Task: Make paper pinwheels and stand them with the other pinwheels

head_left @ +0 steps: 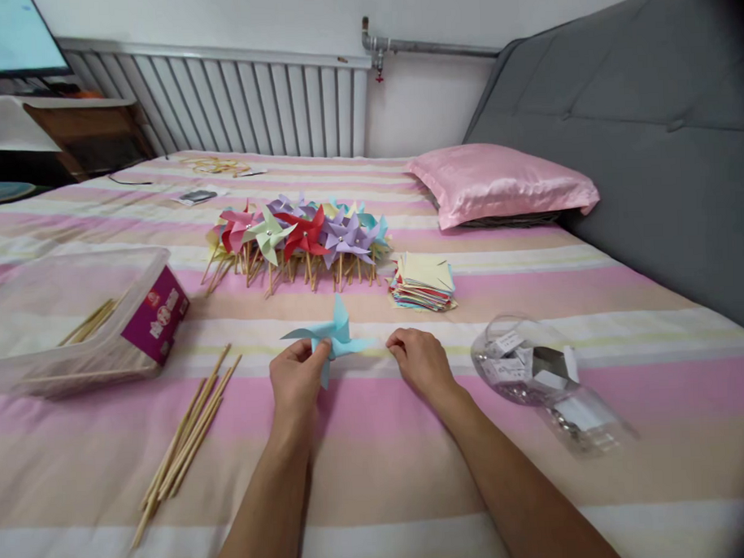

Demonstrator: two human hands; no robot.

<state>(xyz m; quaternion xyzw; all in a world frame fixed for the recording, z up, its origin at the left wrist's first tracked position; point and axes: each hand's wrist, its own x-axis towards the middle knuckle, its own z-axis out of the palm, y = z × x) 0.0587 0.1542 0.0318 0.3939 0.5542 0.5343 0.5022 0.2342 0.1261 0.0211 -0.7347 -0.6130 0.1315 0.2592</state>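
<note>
Pinwheel of light-blue folded paper (339, 335) | over pink-and-beige striped bedspread (391, 474), pinched near its middle by left hand (295, 375) | right hand (422, 360) nearby, curled, cannot tell if grasping anything | probably featherlight, easily creased; grip centre

Matt paper pinwheel (340, 339), smooth wooden sticks (190, 450), glossy cloth pillow (506, 181)

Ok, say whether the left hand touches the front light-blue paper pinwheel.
Touching: the head view shows the left hand pinching that pinwheel near its centre.
</note>
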